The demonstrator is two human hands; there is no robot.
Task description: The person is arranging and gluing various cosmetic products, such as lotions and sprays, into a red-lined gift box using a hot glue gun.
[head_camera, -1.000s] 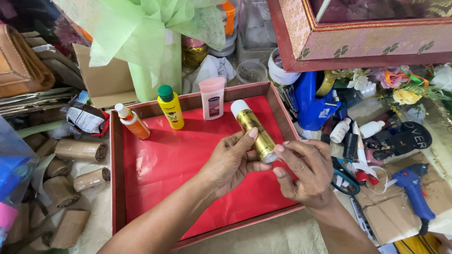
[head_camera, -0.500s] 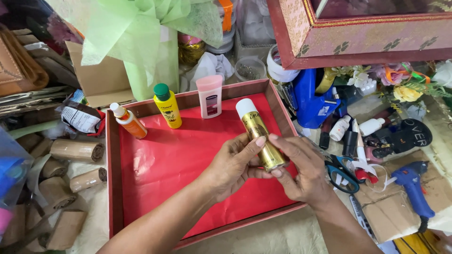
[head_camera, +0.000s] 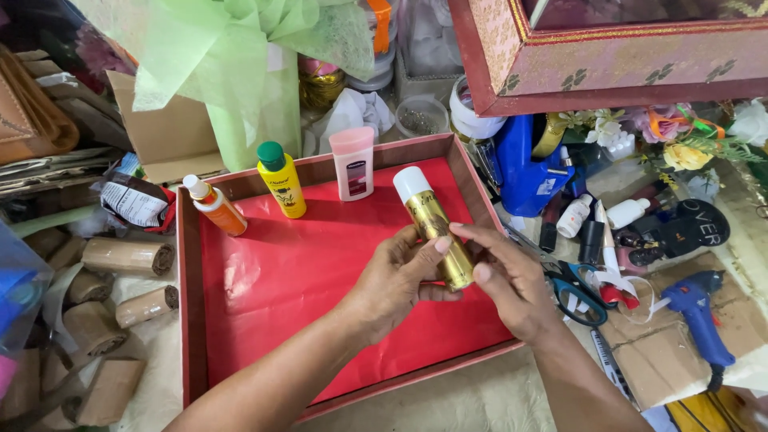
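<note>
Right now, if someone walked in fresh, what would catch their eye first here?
Probably the red-lined tray in the middle, and above it the gold spray can with a white cap, held by the left hand and right hand. Next, the three bottles along the tray's far edge: orange, yellow, pink.

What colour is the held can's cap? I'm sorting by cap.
White, on the gold can, head view.

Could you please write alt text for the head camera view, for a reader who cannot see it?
Two hands, left hand and right hand, hold a gold spray can with a white cap over a red-lined tray. Orange, yellow and pink bottles stand along the tray's far edge; craft clutter surrounds it.
</note>
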